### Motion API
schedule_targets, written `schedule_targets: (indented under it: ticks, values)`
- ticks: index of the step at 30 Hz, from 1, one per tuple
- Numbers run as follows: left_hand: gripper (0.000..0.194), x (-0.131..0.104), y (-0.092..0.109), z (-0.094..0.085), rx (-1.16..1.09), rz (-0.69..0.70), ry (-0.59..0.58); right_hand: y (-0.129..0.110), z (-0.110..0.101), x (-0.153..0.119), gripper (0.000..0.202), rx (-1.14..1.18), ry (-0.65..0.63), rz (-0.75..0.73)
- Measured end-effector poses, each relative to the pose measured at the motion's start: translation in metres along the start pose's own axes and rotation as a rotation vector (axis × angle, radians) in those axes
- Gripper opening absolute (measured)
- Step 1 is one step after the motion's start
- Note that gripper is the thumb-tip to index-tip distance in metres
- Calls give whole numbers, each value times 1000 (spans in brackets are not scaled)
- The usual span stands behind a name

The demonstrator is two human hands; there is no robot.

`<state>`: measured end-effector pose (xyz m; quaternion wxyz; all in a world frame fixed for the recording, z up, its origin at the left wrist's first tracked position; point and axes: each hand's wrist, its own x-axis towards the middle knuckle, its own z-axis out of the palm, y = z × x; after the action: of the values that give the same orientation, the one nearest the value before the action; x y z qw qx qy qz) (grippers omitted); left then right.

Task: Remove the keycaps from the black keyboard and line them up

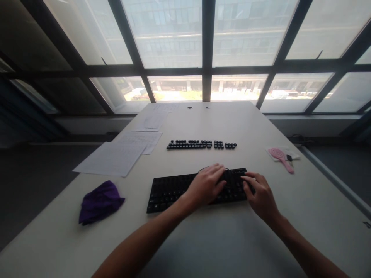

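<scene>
One white desk [290, 231] is seen under a wide window wall [203, 38]. Loose paper sheets [111, 158] are spread over its far-left part. A black keyboard [171, 191] is set near the front centre, with both hands laid on its right half. Left hand [207, 185] is rested palm-down on the keys, fingers loosely curled, nothing gripped. Right hand [261, 195] is placed at the keyboard's right end, fingertips on the keys; whether a key is pinched cannot be told. Rows of loose keycaps [201, 144] are lined up beyond the keyboard. A purple cloth [100, 201] is bunched at the left. A pink hairbrush [280, 157] is lying at the right.
</scene>
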<state>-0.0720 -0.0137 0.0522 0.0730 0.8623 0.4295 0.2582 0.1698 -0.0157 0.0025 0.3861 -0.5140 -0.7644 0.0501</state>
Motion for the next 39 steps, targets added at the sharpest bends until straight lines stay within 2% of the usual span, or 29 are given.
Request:
schedule_targets:
  ticks: [3, 6, 9, 12, 15, 17, 21, 25, 30, 39]
  values:
    - [41, -11, -68, -45, 8, -205, 162, -23, 2, 20, 26, 76, -22, -31]
    - [32, -31, -146, -77, 84, -353, 288, -54, 19, 48, 27, 148, -54, -111]
    - [28, -51, -208, -88, 131, -490, 301, -85, 57, 84, 28, 179, -117, -208]
    - [26, -60, -243, -83, 159, -535, 272, -112, 114, 120, 28, 138, -208, -275]
    - [25, -57, -258, -71, 165, -532, 253, -132, 171, 150, 27, 26, -313, -301]
    - [25, -53, -265, -64, 166, -528, 252, -142, 201, 164, 27, -55, -366, -307]
    - [24, -46, -277, -53, 173, -516, 245, -151, 238, 179, 27, -161, -396, -324]
    - [21, -45, -286, -46, 172, -504, 232, -149, 254, 189, 26, -205, -376, -351]
    - [20, -47, -290, -42, 118, -507, 258, -145, 262, 194, 26, -196, -375, -406]
    - [12, -55, -277, -53, -1, -511, 259, -154, 264, 194, 21, -54, -449, -455]
